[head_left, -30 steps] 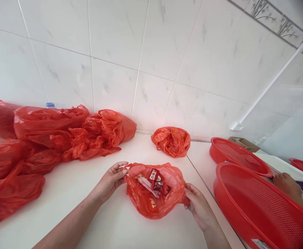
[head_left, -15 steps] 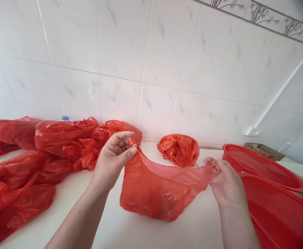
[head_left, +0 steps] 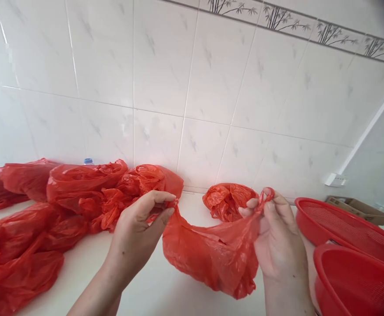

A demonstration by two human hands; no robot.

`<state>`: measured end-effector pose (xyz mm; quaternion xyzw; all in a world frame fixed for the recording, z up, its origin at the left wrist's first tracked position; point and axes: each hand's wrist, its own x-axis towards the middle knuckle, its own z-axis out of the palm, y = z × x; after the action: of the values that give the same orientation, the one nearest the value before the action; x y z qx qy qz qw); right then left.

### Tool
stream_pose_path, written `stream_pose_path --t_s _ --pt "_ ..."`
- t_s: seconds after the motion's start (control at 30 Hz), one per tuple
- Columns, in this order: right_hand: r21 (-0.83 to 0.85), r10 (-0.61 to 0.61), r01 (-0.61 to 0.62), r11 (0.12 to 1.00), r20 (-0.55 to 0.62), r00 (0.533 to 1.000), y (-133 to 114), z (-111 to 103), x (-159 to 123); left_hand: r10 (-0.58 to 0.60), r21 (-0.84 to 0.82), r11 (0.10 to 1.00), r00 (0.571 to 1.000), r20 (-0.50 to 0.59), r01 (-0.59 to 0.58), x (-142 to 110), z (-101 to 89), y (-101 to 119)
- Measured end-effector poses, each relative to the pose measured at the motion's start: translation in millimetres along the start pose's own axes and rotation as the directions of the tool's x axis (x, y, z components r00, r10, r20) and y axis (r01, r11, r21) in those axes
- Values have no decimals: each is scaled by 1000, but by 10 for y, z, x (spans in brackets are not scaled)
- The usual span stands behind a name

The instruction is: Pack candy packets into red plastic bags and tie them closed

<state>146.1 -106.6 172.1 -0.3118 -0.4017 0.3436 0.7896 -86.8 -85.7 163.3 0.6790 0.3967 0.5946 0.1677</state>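
A red plastic bag (head_left: pixel 211 256) hangs between my two hands above the white table (head_left: pixel 152 289). My left hand (head_left: pixel 137 228) pinches one handle of the bag at the left. The other handle is pinched by my right hand (head_left: pixel 275 237), raised a little higher at the right. The bag's body sags down and its bottom rests near the table top. Its contents are hidden inside.
A small crumpled red bag (head_left: pixel 229 201) lies by the wall behind. Several filled red bags (head_left: pixel 80 188) are heaped at the left, with a blue bottle cap (head_left: pixel 88 161) behind them. Two red mesh baskets (head_left: pixel 346 228) (head_left: pixel 359 285) sit at the right, a cardboard box (head_left: pixel 356 204) beyond.
The bag lay open on the table showing wrapped sweets. Both hands have lifted its handles up, the right hand has come closer in, and the bag's mouth has drawn together.
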Motion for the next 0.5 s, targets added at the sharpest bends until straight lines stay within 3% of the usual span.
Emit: stream_pose_path --t_s 0.17,0.23,0.4,0.5 --pt "-259 34 3 966 139 990 234 -24 62 27 121 992 991 132 -44 13 28 -30" --pt "-318 28 23 948 153 988 307 -67 119 -19 143 990 987 162 -5 26 34 -50" --pt "-306 4 30 952 111 994 378 -147 201 -168 275 958 941 296 84 68 6 -183" --pt "-297 6 30 955 118 993 378 -143 197 -208 356 930 933 295 95 88 -21 -343"
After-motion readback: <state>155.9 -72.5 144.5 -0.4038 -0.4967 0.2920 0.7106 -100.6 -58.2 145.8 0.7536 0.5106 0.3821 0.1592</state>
